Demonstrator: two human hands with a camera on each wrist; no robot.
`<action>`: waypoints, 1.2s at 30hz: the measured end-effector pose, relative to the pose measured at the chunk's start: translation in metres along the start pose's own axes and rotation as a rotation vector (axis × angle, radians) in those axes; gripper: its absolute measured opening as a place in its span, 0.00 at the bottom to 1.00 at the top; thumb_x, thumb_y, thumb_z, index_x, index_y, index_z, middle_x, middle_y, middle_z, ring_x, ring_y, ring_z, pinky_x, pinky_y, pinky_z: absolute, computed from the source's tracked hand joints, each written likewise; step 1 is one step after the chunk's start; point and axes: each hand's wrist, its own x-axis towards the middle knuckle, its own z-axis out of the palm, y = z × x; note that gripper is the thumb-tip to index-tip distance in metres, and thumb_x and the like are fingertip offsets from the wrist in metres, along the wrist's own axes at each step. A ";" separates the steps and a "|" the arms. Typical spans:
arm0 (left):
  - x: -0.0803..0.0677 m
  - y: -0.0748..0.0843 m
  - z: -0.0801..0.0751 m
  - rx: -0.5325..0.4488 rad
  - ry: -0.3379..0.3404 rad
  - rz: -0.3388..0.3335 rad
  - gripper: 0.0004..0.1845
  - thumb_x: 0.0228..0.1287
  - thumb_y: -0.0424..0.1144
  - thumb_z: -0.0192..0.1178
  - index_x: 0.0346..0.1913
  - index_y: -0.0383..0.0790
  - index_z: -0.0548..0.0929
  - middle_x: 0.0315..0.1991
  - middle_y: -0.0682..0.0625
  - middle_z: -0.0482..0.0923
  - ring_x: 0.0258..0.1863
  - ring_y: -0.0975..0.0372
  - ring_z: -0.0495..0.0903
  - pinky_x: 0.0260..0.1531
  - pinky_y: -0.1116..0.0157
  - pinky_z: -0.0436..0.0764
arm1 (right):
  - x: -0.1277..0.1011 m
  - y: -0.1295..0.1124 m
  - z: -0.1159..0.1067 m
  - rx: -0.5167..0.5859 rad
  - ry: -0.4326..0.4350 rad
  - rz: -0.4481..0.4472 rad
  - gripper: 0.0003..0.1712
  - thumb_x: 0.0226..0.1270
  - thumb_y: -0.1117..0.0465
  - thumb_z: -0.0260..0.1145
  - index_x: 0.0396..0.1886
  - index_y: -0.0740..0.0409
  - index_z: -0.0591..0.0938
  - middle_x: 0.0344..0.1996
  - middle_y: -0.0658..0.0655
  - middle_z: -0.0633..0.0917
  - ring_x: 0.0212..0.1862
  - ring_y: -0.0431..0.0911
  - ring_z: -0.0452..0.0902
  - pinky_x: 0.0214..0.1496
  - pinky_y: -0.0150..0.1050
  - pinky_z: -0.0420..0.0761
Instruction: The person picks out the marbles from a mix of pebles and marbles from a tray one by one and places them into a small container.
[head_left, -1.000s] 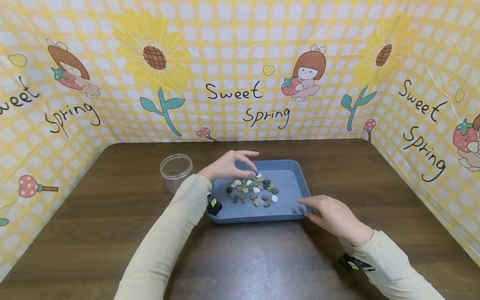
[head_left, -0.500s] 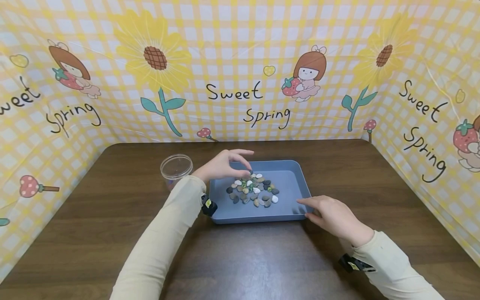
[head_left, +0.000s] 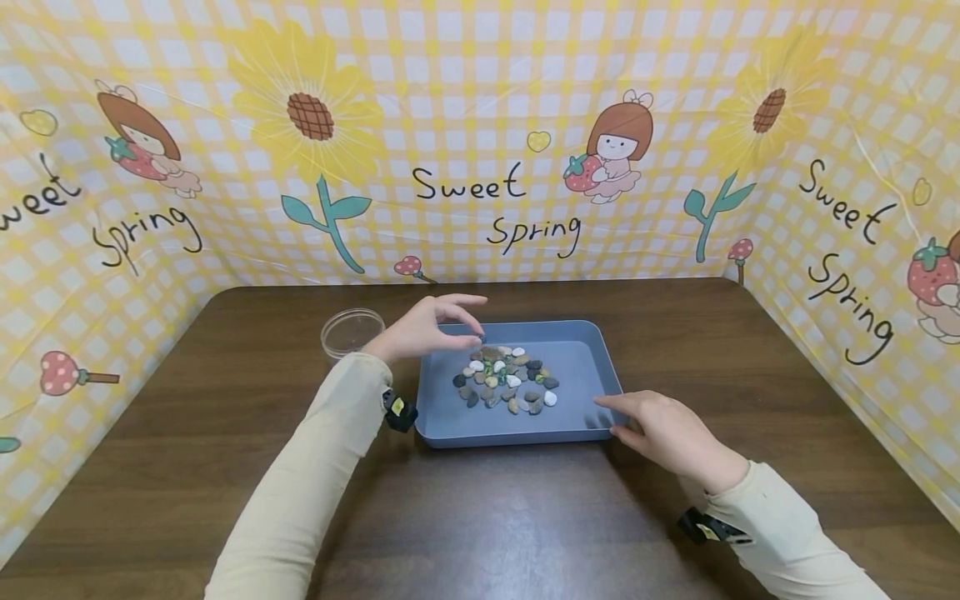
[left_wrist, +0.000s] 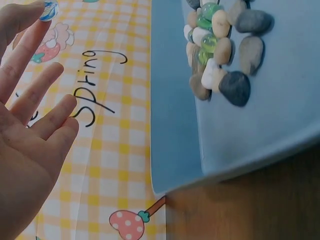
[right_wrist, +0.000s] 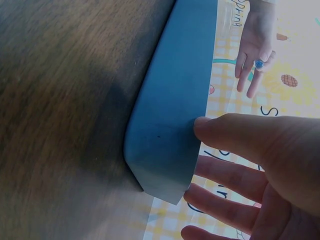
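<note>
My left hand (head_left: 420, 332) pinches a clear glass marble with blue swirls (left_wrist: 49, 11) between thumb and index finger, the other fingers spread. It hovers over the far left rim of a blue-grey tray (head_left: 577, 367). In the tray lies a loose pile of river pebbles (left_wrist: 237, 89), grey, tan, white and dark, with green glass marbles (left_wrist: 208, 43) among them. At the tray's near right corner is my right hand (head_left: 667, 433). Its thumb (right_wrist: 235, 130) touches the rim from outside, with the fingers reaching over the inner side.
A clear round jar (head_left: 352, 333) stands on the table left of the tray, partly hidden behind the left wrist. The brown wooden table (head_left: 480, 517) ends at a yellow checked cloth (head_left: 465, 108) hung at the back and sides.
My left hand has moved left with the marble, from above the pebbles toward the tray's left rim and the jar. The right hand and tray have stayed put.
</note>
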 end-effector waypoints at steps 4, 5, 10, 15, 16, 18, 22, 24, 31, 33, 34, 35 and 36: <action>-0.004 -0.002 -0.005 -0.030 0.006 0.001 0.08 0.58 0.38 0.64 0.39 0.40 0.86 0.68 0.47 0.65 0.69 0.53 0.61 0.66 0.50 0.65 | 0.000 0.000 0.000 -0.003 0.001 -0.002 0.23 0.54 0.64 0.70 0.52 0.56 0.81 0.42 0.55 0.87 0.33 0.39 0.77 0.33 0.35 0.77; -0.006 -0.003 -0.007 -0.040 0.009 0.002 0.08 0.58 0.38 0.64 0.39 0.39 0.86 0.68 0.47 0.65 0.69 0.52 0.61 0.66 0.50 0.65 | 0.000 0.000 0.000 -0.003 0.001 -0.002 0.23 0.54 0.64 0.70 0.52 0.56 0.81 0.42 0.55 0.87 0.33 0.39 0.77 0.33 0.35 0.77; -0.012 -0.007 -0.015 -0.043 0.043 -0.005 0.10 0.58 0.39 0.64 0.40 0.38 0.86 0.68 0.47 0.65 0.70 0.53 0.60 0.65 0.47 0.63 | 0.000 0.001 0.000 -0.008 0.007 0.000 0.23 0.53 0.64 0.70 0.52 0.56 0.81 0.42 0.55 0.87 0.32 0.38 0.77 0.33 0.35 0.77; -0.020 -0.013 -0.023 0.001 0.079 -0.016 0.11 0.58 0.40 0.64 0.41 0.39 0.86 0.68 0.48 0.66 0.71 0.54 0.58 0.65 0.45 0.63 | 0.000 0.001 0.001 -0.007 0.005 -0.002 0.23 0.53 0.64 0.70 0.52 0.56 0.81 0.42 0.55 0.87 0.31 0.38 0.76 0.32 0.34 0.77; -0.021 -0.013 -0.025 0.002 0.085 -0.015 0.11 0.58 0.40 0.64 0.41 0.38 0.86 0.68 0.48 0.66 0.71 0.54 0.58 0.65 0.45 0.63 | 0.000 0.001 0.001 -0.006 0.003 -0.003 0.23 0.53 0.64 0.70 0.52 0.56 0.81 0.42 0.55 0.87 0.31 0.38 0.76 0.32 0.34 0.76; -0.025 -0.015 -0.028 0.000 0.099 -0.014 0.11 0.58 0.39 0.64 0.41 0.37 0.85 0.67 0.47 0.66 0.71 0.54 0.58 0.65 0.46 0.63 | 0.000 0.001 0.001 -0.004 0.002 -0.006 0.23 0.53 0.64 0.70 0.52 0.57 0.81 0.42 0.56 0.87 0.32 0.39 0.78 0.32 0.34 0.77; -0.032 -0.017 -0.033 -0.012 0.126 -0.039 0.11 0.58 0.38 0.64 0.42 0.37 0.85 0.67 0.47 0.66 0.71 0.52 0.57 0.66 0.45 0.61 | 0.001 0.001 0.000 0.003 -0.005 -0.011 0.23 0.53 0.64 0.70 0.52 0.57 0.81 0.43 0.56 0.87 0.34 0.41 0.80 0.33 0.35 0.78; -0.036 -0.018 -0.036 -0.027 0.139 -0.061 0.11 0.59 0.39 0.64 0.42 0.37 0.85 0.68 0.47 0.65 0.72 0.52 0.55 0.66 0.44 0.60 | 0.001 0.001 0.000 0.005 -0.008 -0.011 0.23 0.54 0.64 0.70 0.52 0.58 0.81 0.43 0.56 0.87 0.35 0.42 0.81 0.34 0.36 0.79; -0.049 -0.024 -0.047 0.015 0.169 -0.124 0.12 0.59 0.45 0.63 0.42 0.43 0.85 0.68 0.52 0.65 0.50 0.57 0.76 0.41 0.59 0.77 | 0.002 0.001 -0.001 0.007 -0.018 -0.006 0.23 0.54 0.64 0.70 0.53 0.58 0.81 0.43 0.56 0.87 0.34 0.40 0.80 0.33 0.34 0.78; -0.052 -0.027 -0.050 0.024 0.183 -0.126 0.11 0.59 0.45 0.63 0.41 0.43 0.85 0.68 0.52 0.65 0.51 0.56 0.77 0.41 0.62 0.78 | 0.002 0.001 -0.001 0.008 -0.019 -0.006 0.23 0.54 0.64 0.70 0.53 0.58 0.81 0.43 0.57 0.87 0.34 0.41 0.80 0.33 0.34 0.77; -0.053 -0.029 -0.052 0.025 0.191 -0.125 0.12 0.59 0.45 0.63 0.41 0.42 0.85 0.68 0.52 0.65 0.59 0.56 0.72 0.45 0.60 0.77 | 0.002 0.001 -0.001 0.008 -0.019 -0.006 0.23 0.54 0.64 0.70 0.53 0.58 0.81 0.43 0.57 0.87 0.34 0.41 0.80 0.33 0.34 0.77; -0.055 -0.031 -0.053 0.028 0.197 -0.126 0.12 0.59 0.45 0.63 0.41 0.42 0.85 0.68 0.52 0.66 0.64 0.54 0.68 0.48 0.58 0.77 | 0.002 0.001 0.000 0.007 -0.019 -0.006 0.23 0.54 0.64 0.70 0.53 0.58 0.81 0.43 0.57 0.87 0.35 0.41 0.80 0.33 0.34 0.77; -0.056 -0.033 -0.055 0.028 0.203 -0.128 0.12 0.59 0.45 0.63 0.41 0.42 0.85 0.68 0.52 0.66 0.64 0.53 0.68 0.49 0.57 0.77 | 0.002 0.001 0.000 0.007 -0.020 -0.005 0.23 0.54 0.64 0.69 0.53 0.58 0.81 0.43 0.57 0.86 0.34 0.41 0.80 0.33 0.34 0.77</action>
